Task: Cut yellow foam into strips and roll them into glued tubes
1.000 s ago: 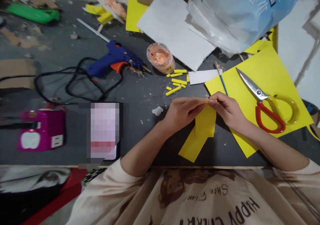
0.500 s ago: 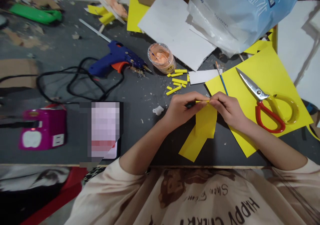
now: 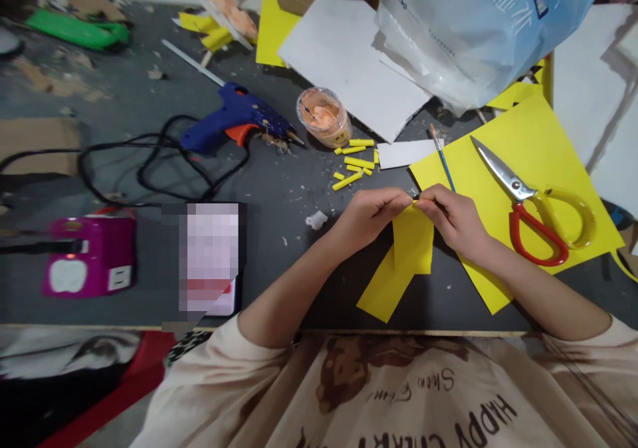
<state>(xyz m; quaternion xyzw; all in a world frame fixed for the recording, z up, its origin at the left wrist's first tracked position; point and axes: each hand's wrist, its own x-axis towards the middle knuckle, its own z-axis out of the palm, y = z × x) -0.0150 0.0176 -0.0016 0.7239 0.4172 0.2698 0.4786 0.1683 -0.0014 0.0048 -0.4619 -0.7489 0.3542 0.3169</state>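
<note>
A strip of yellow paper (image 3: 413, 242) hangs from the fingertips of both hands, its upper edge pinched between them. My left hand (image 3: 371, 215) is closed on that edge from the left, with the fingers bent over it. From the right, my right hand (image 3: 452, 219) pinches the same edge, the two hands almost touching. Beneath the strip, a second yellow paper piece (image 3: 386, 288) slants down to the left on the table. Several small yellow paper rolls (image 3: 355, 162) lie just beyond my left hand. The top edge is partly hidden by my fingers.
Scissors (image 3: 518, 189) and a paintbrush (image 3: 442, 159) rest on a yellow sheet (image 3: 558, 142) at right. Ahead stand a tub of orange clay (image 3: 323, 119) and a plastic bag (image 3: 478, 36). Leftward lie a blue glue gun (image 3: 234, 115), its cable, a purple power socket (image 3: 90, 255) and a phone (image 3: 212, 258).
My left fingers have shifted slightly along the strip's upper edge and curled closer to the right hand's fingertips. The strip still hangs between both hands; the view has moved slightly.
</note>
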